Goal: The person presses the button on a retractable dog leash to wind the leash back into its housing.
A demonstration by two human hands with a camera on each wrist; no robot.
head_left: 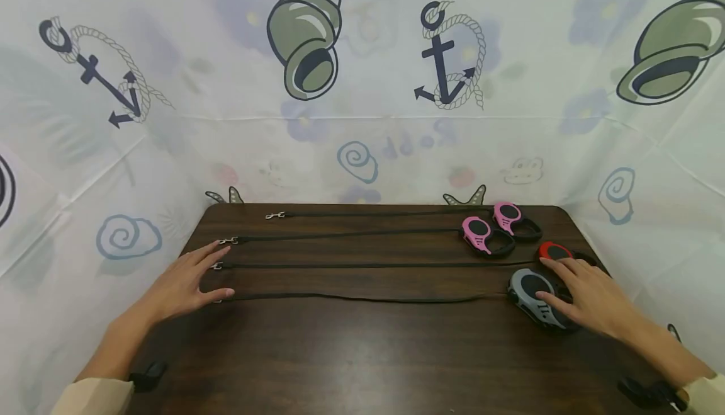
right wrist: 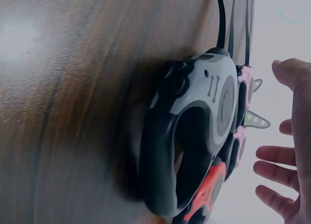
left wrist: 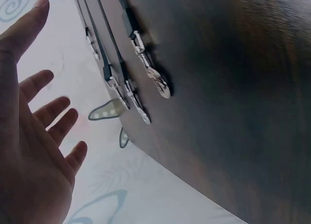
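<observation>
Retractable dog leashes lie in rows, their black straps drawn out leftward across a dark wooden table [head_left: 351, 364]. The grey leash [head_left: 528, 289] is nearest, with the red leash [head_left: 554, 250] behind it. Two pink leashes, one [head_left: 476, 227] ahead of the other [head_left: 506, 211], lie farther back. My right hand [head_left: 600, 295] hovers with spread fingers over the grey and red handles, apart from them in the right wrist view. At the strap ends, my left hand [head_left: 178, 283] is spread near the metal clips [left wrist: 158, 80], holding nothing.
White patterned cloth [head_left: 362, 131] rises behind the table and along both sides. The table's rounded back corners meet this cloth. Dark wrist devices sit on both forearms, just ahead of the light sleeves [head_left: 93, 396].
</observation>
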